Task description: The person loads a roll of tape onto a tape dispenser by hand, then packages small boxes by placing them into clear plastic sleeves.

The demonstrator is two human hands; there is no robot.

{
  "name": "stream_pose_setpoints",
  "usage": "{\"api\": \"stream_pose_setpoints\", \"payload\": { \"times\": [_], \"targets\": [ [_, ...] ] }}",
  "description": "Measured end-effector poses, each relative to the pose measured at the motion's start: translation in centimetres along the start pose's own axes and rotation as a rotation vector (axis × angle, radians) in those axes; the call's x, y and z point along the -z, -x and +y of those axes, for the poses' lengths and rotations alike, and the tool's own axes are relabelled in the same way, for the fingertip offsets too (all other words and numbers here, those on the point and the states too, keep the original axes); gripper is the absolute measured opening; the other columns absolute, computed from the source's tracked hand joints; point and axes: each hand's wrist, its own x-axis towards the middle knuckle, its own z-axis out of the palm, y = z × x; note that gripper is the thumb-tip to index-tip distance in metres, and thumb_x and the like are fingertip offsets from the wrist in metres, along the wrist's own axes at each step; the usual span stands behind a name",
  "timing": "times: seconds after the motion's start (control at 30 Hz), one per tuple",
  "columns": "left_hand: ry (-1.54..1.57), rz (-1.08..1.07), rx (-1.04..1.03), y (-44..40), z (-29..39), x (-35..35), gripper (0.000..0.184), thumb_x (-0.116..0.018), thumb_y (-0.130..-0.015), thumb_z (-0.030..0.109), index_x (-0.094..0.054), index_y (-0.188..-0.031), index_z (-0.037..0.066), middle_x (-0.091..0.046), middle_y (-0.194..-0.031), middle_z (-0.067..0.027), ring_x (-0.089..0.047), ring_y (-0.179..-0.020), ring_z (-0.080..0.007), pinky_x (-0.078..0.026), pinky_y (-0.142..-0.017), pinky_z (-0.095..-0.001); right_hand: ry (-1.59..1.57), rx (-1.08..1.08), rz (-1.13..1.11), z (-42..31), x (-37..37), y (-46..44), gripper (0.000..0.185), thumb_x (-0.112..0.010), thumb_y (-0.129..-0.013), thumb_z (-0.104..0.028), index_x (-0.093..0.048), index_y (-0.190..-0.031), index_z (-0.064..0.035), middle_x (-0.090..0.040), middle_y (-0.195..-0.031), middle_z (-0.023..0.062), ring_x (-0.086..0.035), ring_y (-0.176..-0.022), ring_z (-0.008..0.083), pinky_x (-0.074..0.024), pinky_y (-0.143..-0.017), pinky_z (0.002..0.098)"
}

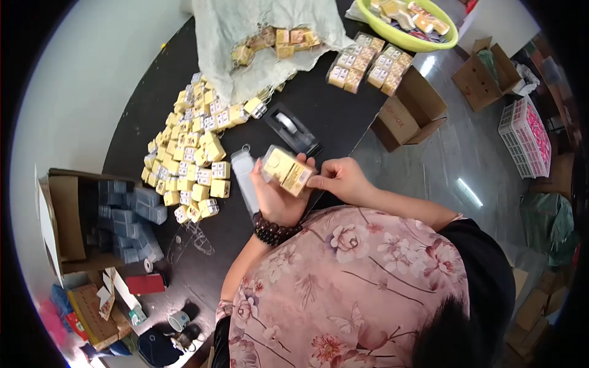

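My left hand (pixel 277 199), with a dark bead bracelet at its wrist, holds a small yellow pack (pixel 283 169) in what looks like clear plastic, palm up. The fingers of my right hand (pixel 345 179) are curled, and its thumb presses at the pack's right edge. Just left of my left hand lies a long translucent plastic case (pixel 244 178). A tape dispenser (pixel 288 126) with a white roll rests on the black table beyond the pack. Many small yellow boxes (pixel 187 153) with printed ends are heaped to the left.
A pale woven sack (pixel 276 21) spills more yellow boxes at the back. Wrapped packs (pixel 356 61) stand near a yellow-green basin (pixel 438 44). Clear plastic cases fill a carton (pixel 67 214) at left. An open carton (pixel 402 116) is beyond the table's right edge (pixel 371 126).
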Motion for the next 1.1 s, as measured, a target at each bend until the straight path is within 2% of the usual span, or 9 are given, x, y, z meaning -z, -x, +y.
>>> {"api": "stream_pose_setpoints", "payload": {
  "times": [0.13, 0.23, 0.43, 0.6, 0.7, 0.8, 0.9, 1.0, 1.1],
  "targets": [
    [-0.031, -0.024, -0.109, 0.0, -0.6, -1.4, 0.059, -0.034, -0.092, 0.057, -0.055, -0.115, 0.006, -0.062, -0.111, -0.0167, -0.058, -0.104, -0.0334, -0.050, -0.088, -0.0443, -0.535, 0.195, -0.128, 2.2, -0.5, -0.4, 0.037, -0.070, -0.087, -0.039, -0.059, -0.103, -0.0066, -0.062, -0.090, 0.0008, -0.058, -0.080, 0.0080, -0.0471, -0.069, 0.0230],
    [-0.185, -0.086, -0.129, 0.0, -1.1, -1.3, 0.058, -0.029, -0.095, 0.053, -0.055, -0.114, 0.005, -0.061, -0.116, -0.0177, -0.061, -0.100, -0.0322, -0.050, -0.087, -0.0423, -1.105, -0.082, -0.465, 1.0, 0.8, 0.8, 0.034, -0.048, -0.099, -0.042, -0.048, -0.114, -0.0112, -0.055, -0.114, 0.0046, -0.056, -0.107, 0.0167, -0.0490, -0.087, 0.0365],
    [-0.781, -0.072, -0.433, -1.0, -1.8, -0.7, 0.045, -0.027, -0.105, 0.036, -0.037, -0.132, 0.003, -0.052, -0.129, -0.0188, -0.052, -0.117, -0.0258, -0.039, -0.102, -0.0381, -1.173, -0.151, -0.391, -0.1, 1.8, 1.3, 0.030, -0.067, -0.091, -0.023, -0.045, -0.109, -0.0117, -0.056, -0.104, 0.0047, -0.060, -0.099, 0.0164, -0.0520, -0.082, 0.0348],
    [-1.766, 0.342, -0.968, 1.6, 3.9, 4.4, 0.064, -0.070, -0.084, 0.020, -0.039, -0.134, -0.004, -0.046, -0.130, -0.0203, -0.040, -0.125, -0.0347, -0.028, -0.109, -0.0427, 0.371, 0.261, 0.604, 3.4, 10.1, -3.5, 0.047, -0.076, -0.078, -0.016, -0.048, -0.116, -0.0077, -0.057, -0.102, 0.0129, -0.058, -0.096, 0.0264, -0.0462, -0.083, 0.0366],
    [-1.883, 0.742, -0.972, 3.8, 4.3, 9.2, 0.071, -0.075, -0.079, 0.024, -0.041, -0.135, -0.004, -0.043, -0.135, -0.0222, -0.038, -0.125, -0.0407, -0.028, -0.108, -0.0462, 0.592, 0.357, 0.776, 8.4, 13.1, -7.0, 0.046, -0.073, -0.078, -0.011, -0.049, -0.116, -0.0066, -0.056, -0.115, 0.0139, -0.054, -0.108, 0.0335, -0.0434, -0.091, 0.0404],
    [-1.883, 0.550, -0.772, 5.1, 4.8, 12.4, 0.063, -0.074, -0.080, 0.023, -0.047, -0.130, -0.004, -0.043, -0.135, -0.0226, -0.039, -0.126, -0.0396, -0.030, -0.107, -0.0465, 0.758, 0.443, 0.802, 9.1, 12.9, -8.1, 0.041, -0.071, -0.078, -0.010, -0.053, -0.115, -0.0058, -0.053, -0.125, 0.0139, -0.048, -0.120, 0.0340, -0.0368, -0.099, 0.0449],
    [-1.780, 0.571, -0.980, 5.8, 4.1, 11.8, 0.039, -0.069, -0.085, 0.015, -0.054, -0.117, -0.003, -0.052, -0.121, -0.0176, -0.048, -0.112, -0.0323, -0.039, -0.098, -0.0410, 0.921, 0.493, 0.993, 6.0, 10.5, -6.9, 0.034, -0.070, -0.079, -0.010, -0.057, -0.110, -0.0054, -0.054, -0.121, 0.0137, -0.048, -0.115, 0.0363, -0.0365, -0.098, 0.0439],
    [-1.303, 0.510, -0.984, 6.3, 3.7, 10.5, 0.022, -0.059, -0.092, 0.005, -0.053, -0.113, 0.000, -0.058, -0.091, -0.0045, -0.055, -0.080, -0.0119, -0.046, -0.072, -0.0245, 0.397, 0.775, 0.606, 2.6, 4.9, -5.5, 0.023, -0.067, -0.084, -0.007, -0.058, -0.105, -0.0031, -0.058, -0.106, 0.0138, -0.057, -0.096, 0.0299, -0.0472, -0.084, 0.0386],
    [-1.034, 0.240, -0.924, 6.6, 3.0, 7.1, 0.035, -0.055, -0.093, -0.002, -0.043, -0.126, -0.001, -0.056, -0.094, -0.0035, -0.054, -0.080, -0.0081, -0.045, -0.070, -0.0196, -0.384, 0.295, -0.077, 0.3, -3.9, -3.6, 0.031, -0.060, -0.095, -0.013, -0.052, -0.122, -0.0001, -0.059, -0.107, 0.0068, -0.059, -0.094, 0.0136, -0.0492, -0.082, 0.0280]
  ]
}}
